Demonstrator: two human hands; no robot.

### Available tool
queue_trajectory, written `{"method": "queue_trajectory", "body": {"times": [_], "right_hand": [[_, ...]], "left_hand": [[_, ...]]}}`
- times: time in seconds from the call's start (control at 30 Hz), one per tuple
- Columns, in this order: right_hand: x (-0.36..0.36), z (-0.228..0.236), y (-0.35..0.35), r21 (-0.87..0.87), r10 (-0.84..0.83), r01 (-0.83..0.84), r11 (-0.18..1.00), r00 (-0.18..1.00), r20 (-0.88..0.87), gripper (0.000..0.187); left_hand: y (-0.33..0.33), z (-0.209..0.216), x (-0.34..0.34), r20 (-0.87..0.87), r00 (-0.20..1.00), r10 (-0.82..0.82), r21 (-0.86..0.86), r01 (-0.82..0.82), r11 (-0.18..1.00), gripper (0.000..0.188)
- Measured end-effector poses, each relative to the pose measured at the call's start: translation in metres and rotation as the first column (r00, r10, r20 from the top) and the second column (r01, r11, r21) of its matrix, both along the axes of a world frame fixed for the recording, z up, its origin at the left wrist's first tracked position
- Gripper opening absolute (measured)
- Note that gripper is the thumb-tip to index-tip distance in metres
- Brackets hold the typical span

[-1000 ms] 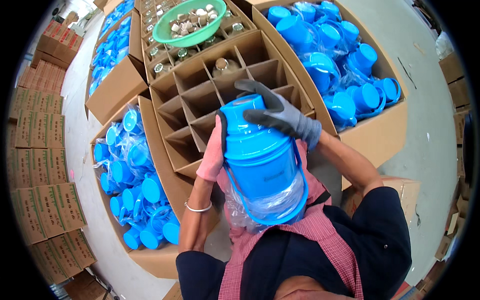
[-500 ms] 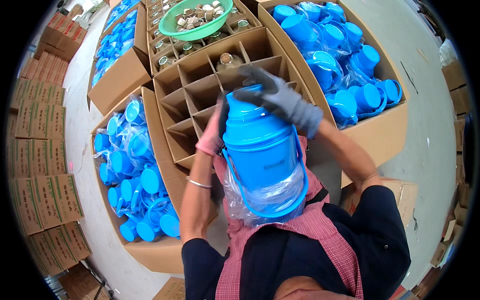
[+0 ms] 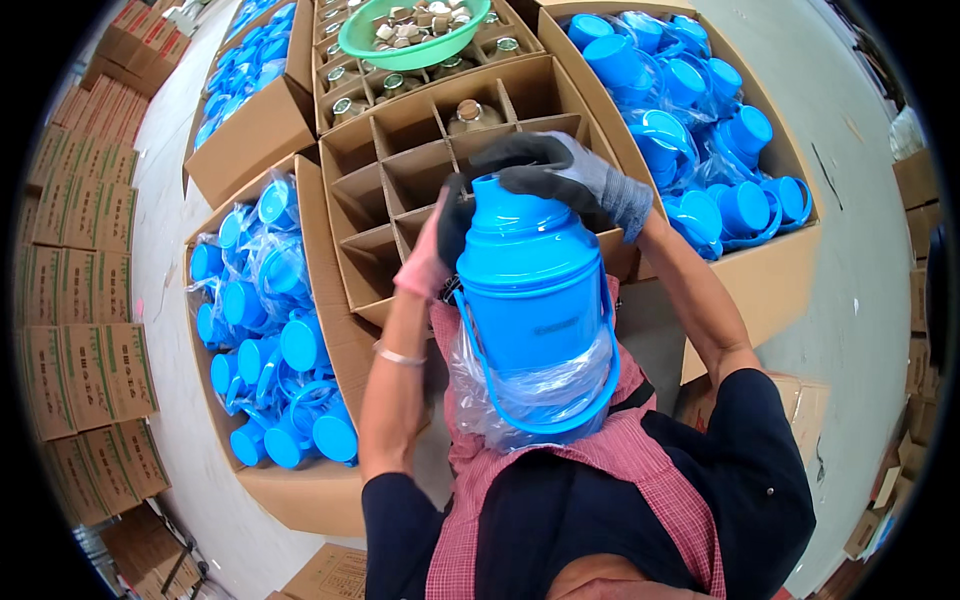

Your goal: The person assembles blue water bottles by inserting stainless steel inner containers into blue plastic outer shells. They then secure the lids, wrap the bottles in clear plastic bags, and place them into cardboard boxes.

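Note:
A blue plastic thermos flask (image 3: 535, 320) stands upright against my checked apron, its carrying handle hanging down in front. Crumpled clear plastic wrap (image 3: 550, 385) surrounds its lower half. My right hand (image 3: 585, 185), in a grey and black glove, curls over the flask's narrow top from the right. From the left, my left hand (image 3: 445, 238), in a pink and black glove, presses the flask's upper side, with its fingertips partly hidden. Just beyond the hands is a divided carton (image 3: 350, 290), where one glass liner with a brown stopper (image 3: 473, 115) sits in a far compartment.
Open cartons of blue flask parts stand at the left (image 3: 330, 400), the right (image 3: 765, 270) and the far left (image 3: 255, 140). A green basin (image 3: 410, 55) of small light blocks rests on a carton of glass liners. Stacked cartons (image 3: 85, 375) line the left side.
My right hand has shifted slightly down and right around the flask's top, and more of the narrow top shows. The flask is a little more upright. My left hand stays at its side.

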State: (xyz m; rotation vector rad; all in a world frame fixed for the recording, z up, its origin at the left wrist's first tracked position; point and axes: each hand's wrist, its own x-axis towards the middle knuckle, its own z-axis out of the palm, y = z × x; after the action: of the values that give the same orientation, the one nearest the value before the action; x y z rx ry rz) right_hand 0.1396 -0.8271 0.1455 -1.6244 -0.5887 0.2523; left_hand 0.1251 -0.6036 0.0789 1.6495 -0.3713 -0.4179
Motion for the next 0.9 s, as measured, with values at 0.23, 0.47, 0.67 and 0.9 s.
{"method": "queue_trajectory", "body": {"times": [0.23, 0.47, 0.67, 0.9], "right_hand": [[0.001, -0.015, 0.002, 0.146, 0.180, -0.161, 0.976, 0.975, -0.127, 0.048], [-0.030, 0.036, 0.001, 0.011, 0.068, -0.068, 0.998, 0.998, -0.011, 0.042], [-0.074, 0.086, -0.044, -0.270, -0.131, 0.180, 0.946, 0.973, 0.192, 0.034], [-0.083, 0.064, -0.091, -0.748, -0.143, 0.366, 0.553, 0.927, 0.348, 0.044]], "left_hand": [[-0.014, 0.025, -0.030, -0.217, 0.976, 0.028, -0.110, -0.052, 0.993, 0.048], [-0.025, 0.010, -0.048, -0.562, 0.826, -0.042, -0.506, -0.304, 0.807, 0.046], [-0.004, -0.016, -0.106, -0.226, 0.972, 0.062, -0.227, -0.114, 0.967, 0.043], [-0.049, 0.079, -0.200, 0.092, 0.940, -0.329, 0.209, 0.305, 0.929, 0.065]]}}
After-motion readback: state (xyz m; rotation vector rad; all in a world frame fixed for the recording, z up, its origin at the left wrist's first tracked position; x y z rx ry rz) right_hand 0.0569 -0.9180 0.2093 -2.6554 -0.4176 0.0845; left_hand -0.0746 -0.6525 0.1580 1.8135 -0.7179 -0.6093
